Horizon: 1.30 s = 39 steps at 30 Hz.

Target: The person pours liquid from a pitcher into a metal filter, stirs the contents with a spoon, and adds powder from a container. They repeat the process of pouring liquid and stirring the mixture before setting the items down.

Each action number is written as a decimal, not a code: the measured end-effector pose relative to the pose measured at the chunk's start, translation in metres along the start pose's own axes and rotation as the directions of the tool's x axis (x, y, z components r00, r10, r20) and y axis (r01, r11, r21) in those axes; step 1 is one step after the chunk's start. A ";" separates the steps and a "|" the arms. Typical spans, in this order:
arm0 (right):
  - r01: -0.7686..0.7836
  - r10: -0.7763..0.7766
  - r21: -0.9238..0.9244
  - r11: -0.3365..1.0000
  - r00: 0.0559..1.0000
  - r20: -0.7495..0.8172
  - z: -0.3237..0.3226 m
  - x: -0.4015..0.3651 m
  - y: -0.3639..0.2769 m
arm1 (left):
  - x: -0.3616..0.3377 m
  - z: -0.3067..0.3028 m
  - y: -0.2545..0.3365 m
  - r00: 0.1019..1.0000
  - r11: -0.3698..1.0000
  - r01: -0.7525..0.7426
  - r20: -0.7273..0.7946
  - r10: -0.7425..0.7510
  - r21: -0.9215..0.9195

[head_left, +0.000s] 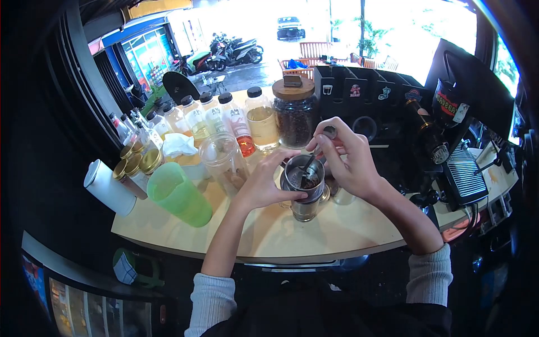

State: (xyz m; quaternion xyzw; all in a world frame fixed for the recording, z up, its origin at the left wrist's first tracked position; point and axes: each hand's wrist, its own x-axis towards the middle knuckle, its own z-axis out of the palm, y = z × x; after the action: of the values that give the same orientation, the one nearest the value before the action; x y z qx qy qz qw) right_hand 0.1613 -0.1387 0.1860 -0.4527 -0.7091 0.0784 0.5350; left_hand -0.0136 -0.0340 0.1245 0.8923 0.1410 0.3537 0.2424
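Note:
My left hand (pixel 263 182) is wrapped round a metal cup (pixel 294 175) near the middle of the counter, thumb at its front and fingers at the back rim. Dark contents show inside the cup. Below it stands a shiny clear or metal vessel (pixel 305 212), which the cup overlaps in this view. My right hand (pixel 352 163) grips a spoon (pixel 313 159) by its upper part, with the rounded handle end sticking out between the fingers. The spoon slants down into the cup, its tip among the dark contents. A clear jar (pixel 220 157) stands just left of my left hand.
A green pitcher (pixel 178 194) and a white canister (pixel 109 186) are at the left. Several capped bottles (pixel 261 121) line the back beside a wood-lidded jar of dark beans (pixel 296 119). Black bins (pixel 365 98) and a machine with a ribbed tray (pixel 465 174) stand to the right.

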 end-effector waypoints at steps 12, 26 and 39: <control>-0.003 0.003 0.017 1.000 1.000 -0.022 0.003 0.001 -0.002 | -0.005 0.004 0.005 0.999 0.999 0.050 0.019 -0.050 -0.021; 0.017 -0.016 0.035 0.999 1.000 -0.026 0.009 -0.001 -0.012 | 0.008 0.003 0.031 0.975 0.961 -0.123 -0.149 0.163 0.246; -0.365 0.454 -0.452 0.814 0.885 0.104 -0.082 -0.104 0.124 | 0.009 -0.008 0.030 0.971 0.997 -0.027 -0.236 0.042 0.066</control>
State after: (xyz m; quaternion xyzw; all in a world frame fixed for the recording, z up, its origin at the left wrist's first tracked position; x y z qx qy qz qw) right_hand 0.3000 -0.1729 0.0746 -0.6886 -0.6459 0.0849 0.3185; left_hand -0.0105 -0.0527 0.1508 0.8530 0.1645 0.4575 0.1899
